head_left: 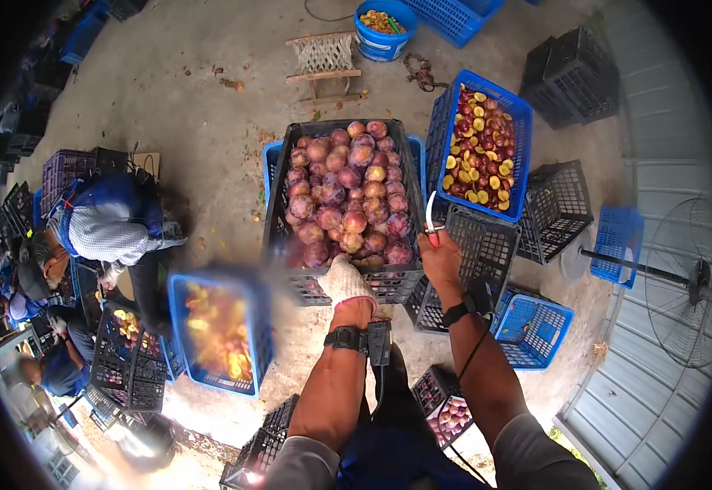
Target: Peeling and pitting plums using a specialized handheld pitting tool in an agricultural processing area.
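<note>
Plums, reddish-purple, heaped to the rim in black crate, straight ahead on floor. Crate propped on blue crate beneath, only edges showing.

Left hand: white glove, at near rim of black crate, fingers curled down among nearest plums; cannot tell whether grip closed on one. Right hand: bare, grip closed round red-handled knife, small curved blade pointing up and away, just beside crate's right corner.

Risks, judged from layout:
- Blade near gloved hand; reaching across while cutting likely to nick fingers, glove thin-looking.
- Heap domed above rim; pulling from near edge could roll plums onto floor.
- Stacked crates may rock if leaned on.
- Cable from right wrist band hanging slack; could snag on crate mesh.

Further out: blue crate of halves, cut plums showing yellow flesh, right of heap, resting on empty black crates. Another blue crate low left, blurred, yellow and red contents. Blue bucket and small stool beyond. Seated person at left among more crates. Fan at far right.
</note>
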A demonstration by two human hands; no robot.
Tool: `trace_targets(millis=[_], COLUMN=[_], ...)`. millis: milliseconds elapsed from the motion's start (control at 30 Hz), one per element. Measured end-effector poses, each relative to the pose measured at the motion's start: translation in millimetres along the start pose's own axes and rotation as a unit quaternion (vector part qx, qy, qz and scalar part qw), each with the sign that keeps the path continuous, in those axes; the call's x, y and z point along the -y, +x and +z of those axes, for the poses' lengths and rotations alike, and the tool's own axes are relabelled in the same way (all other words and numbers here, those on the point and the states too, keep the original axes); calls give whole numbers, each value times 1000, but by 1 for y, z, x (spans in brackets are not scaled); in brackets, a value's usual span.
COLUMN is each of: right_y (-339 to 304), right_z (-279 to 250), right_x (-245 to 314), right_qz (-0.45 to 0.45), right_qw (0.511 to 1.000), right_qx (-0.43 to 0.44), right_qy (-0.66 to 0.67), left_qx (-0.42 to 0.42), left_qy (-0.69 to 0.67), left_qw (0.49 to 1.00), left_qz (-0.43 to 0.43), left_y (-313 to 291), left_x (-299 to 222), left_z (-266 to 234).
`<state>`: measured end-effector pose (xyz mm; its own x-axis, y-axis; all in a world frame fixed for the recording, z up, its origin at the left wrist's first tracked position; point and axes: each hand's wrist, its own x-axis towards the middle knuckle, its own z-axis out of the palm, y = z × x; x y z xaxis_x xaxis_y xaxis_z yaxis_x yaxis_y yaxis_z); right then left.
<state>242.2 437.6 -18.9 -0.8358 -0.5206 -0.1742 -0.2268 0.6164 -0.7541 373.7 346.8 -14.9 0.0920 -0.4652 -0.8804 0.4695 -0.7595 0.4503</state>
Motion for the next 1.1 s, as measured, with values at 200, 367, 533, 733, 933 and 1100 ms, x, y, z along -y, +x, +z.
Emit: trace_targets(millis=[200,367,533,733,933,1100], right_y=[-2,-63,-242,-414,-519,-584], right_z=[-13,-70,-136,-180,-172,-154], right_x=[14,-22,-80,-165,-170,-169], right_qz=[-65,112,3,47,233,213], right_qw=[995,990,994,835,911,933], right_qx=[-33,-54,33,306,211,172], right_qy=[-63,59,-101,-454,-268,-234], left_qx=[-30,67,198,254,240,270], left_qy=[156,218,289,240,206,584], left_qw=[987,971,918,927,949,763], left_qz=[32,66,186,140,-22,56], left_y=[26,32,46,62,-54,-67], left_x=[12,14,18,3,-48,-54], left_z=[-11,-24,-31,-55,-99,-263])
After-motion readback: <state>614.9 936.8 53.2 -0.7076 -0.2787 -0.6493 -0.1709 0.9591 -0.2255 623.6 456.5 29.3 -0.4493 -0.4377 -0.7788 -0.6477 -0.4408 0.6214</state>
